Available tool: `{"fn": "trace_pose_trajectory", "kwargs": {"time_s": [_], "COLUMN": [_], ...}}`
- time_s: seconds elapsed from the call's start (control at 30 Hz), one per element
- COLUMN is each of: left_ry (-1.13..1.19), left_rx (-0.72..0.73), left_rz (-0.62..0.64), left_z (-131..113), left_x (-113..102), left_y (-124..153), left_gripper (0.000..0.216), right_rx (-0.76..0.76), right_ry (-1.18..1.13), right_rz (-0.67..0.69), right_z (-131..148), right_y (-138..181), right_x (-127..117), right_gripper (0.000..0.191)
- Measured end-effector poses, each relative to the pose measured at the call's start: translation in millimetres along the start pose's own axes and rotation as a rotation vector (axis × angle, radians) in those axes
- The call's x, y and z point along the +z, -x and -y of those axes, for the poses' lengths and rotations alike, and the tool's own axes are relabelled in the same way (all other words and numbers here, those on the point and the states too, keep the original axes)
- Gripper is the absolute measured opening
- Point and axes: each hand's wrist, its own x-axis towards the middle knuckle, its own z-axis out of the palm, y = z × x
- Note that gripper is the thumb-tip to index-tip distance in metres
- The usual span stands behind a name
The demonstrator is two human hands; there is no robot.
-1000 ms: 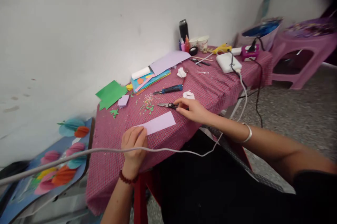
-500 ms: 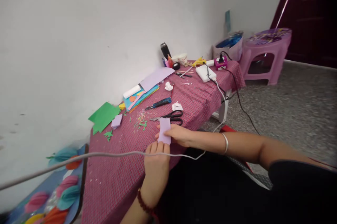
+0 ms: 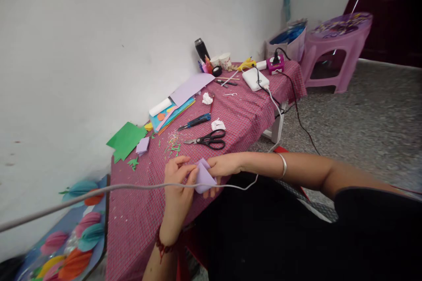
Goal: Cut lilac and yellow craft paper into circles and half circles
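Between my two hands, over the table's near edge, is a folded piece of lilac paper, its layers now spread at an angle. My left hand, with a beaded bracelet at the wrist, pinches the paper's left edge. From the other side my right hand grips it, some fingers underneath and partly hidden. Just beyond lie black-handled scissors and a blue utility knife. Small paper scraps are scattered beside the scissors. A small stack of folded lilac paper rests farther left.
On the checked tablecloth are green paper, coloured sheets, crumpled tissue and a white power bank. A white cable crosses in front of my hands. Paper decorations lie at lower left; a pink stool stands right.
The lilac paper was a flat narrow strip and now its folds stand apart. My left hand has moved up and left, to the paper's side. The view has shifted slightly.
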Motion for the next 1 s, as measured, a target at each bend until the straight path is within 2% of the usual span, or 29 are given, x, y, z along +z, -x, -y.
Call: {"fn": "trace_pose_trajectory", "kwargs": {"time_s": [0.1, 0.27, 0.93, 1.0], "left_ry": [0.118, 0.257, 0.308, 0.33], "left_rx": [-0.078, -0.216, -0.28, -0.301], "left_rz": [0.015, 0.059, -0.034, -0.071], "left_z": [-1, -4, -3, 0], "left_x": [3, 4, 16, 15], "left_y": [-1, 2, 8, 8], "left_gripper": [0.008, 0.009, 0.016, 0.015], "right_rx": [0.045, 0.079, 0.144, 0.113], "right_ry": [0.003, -0.009, -0.021, 0.002], "right_rz": [0.066, 0.072, 0.12, 0.045], "right_z": [3, 8, 11, 12], "right_y": [2, 2, 4, 4], "right_x": [1, 3, 5, 2], "right_gripper": [0.031, 0.026, 0.023, 0.022]}}
